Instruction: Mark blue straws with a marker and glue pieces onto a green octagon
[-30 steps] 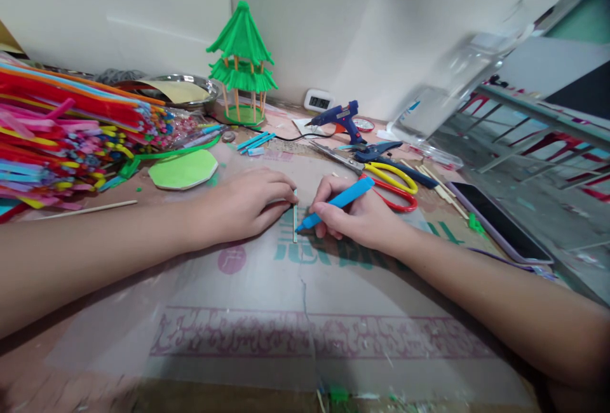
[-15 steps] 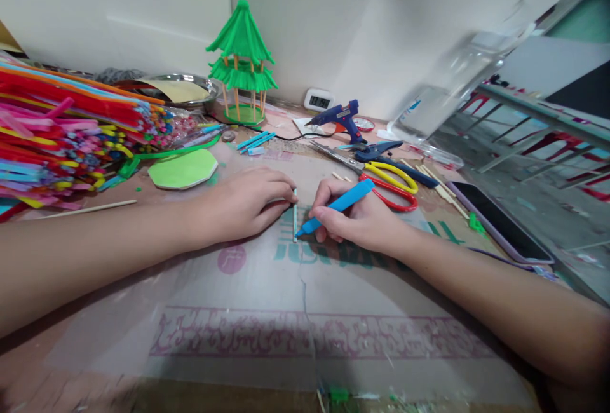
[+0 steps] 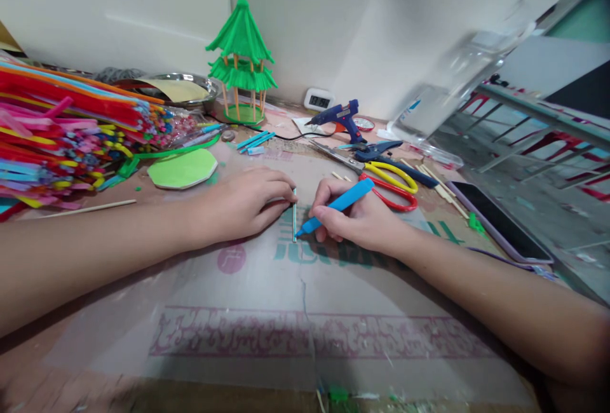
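A thin wooden stick [image 3: 294, 219], partly coloured blue, lies upright in view on the translucent sheet [image 3: 200, 343]. The fingertips of my left hand [image 3: 257, 202] pinch its far end against the sheet. In my right hand [image 3: 350, 213] is a blue marker [image 3: 340, 204], held like a pen, its tip touching the stick near the close end. Several blue-coloured sticks [image 3: 256, 141] lie further back. Behind them stands a small pavilion model [image 3: 242, 38] with green fuzzy roofs and wooden posts.
Bundled pipe cleaners [image 3: 61, 127] and a green octagonal plate [image 3: 183, 169] are on the left. Scissors [image 3: 391, 184], pliers [image 3: 405, 162], a glue gun [image 3: 340, 117] and a digital clock [image 3: 319, 99] are behind my right hand. A phone [image 3: 500, 219] lies at the right edge.
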`<state>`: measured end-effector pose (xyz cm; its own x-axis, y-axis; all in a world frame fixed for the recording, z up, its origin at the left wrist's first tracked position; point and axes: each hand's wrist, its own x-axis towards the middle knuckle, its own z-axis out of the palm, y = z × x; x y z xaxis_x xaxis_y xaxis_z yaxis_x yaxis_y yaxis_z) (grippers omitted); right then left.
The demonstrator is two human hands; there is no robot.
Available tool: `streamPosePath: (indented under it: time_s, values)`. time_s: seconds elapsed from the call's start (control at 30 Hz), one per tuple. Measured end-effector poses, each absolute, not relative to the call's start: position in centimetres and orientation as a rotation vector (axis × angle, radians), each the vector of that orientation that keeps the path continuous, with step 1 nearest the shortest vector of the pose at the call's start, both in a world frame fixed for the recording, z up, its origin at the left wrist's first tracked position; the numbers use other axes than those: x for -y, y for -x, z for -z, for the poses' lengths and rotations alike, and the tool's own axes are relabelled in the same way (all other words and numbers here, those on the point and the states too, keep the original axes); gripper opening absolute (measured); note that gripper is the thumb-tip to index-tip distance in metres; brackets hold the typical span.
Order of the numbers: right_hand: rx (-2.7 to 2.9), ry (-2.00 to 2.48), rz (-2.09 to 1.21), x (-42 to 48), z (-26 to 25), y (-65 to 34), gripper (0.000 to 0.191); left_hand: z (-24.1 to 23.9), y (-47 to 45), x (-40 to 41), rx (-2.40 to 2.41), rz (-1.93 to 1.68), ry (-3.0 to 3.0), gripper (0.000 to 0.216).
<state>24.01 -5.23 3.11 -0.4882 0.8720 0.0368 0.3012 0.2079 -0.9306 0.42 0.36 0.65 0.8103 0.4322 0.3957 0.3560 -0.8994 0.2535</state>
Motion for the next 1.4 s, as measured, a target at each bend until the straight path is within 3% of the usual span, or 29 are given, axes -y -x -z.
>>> streamPosePath:
  time_s: [1.4]
  values:
    - [1.832, 1.173, -1.196, 5.11, -3.03, -23.53, 0.021, -0.72, -0.41, -0.50, -0.629, -0.682, -2.811, 0.023]
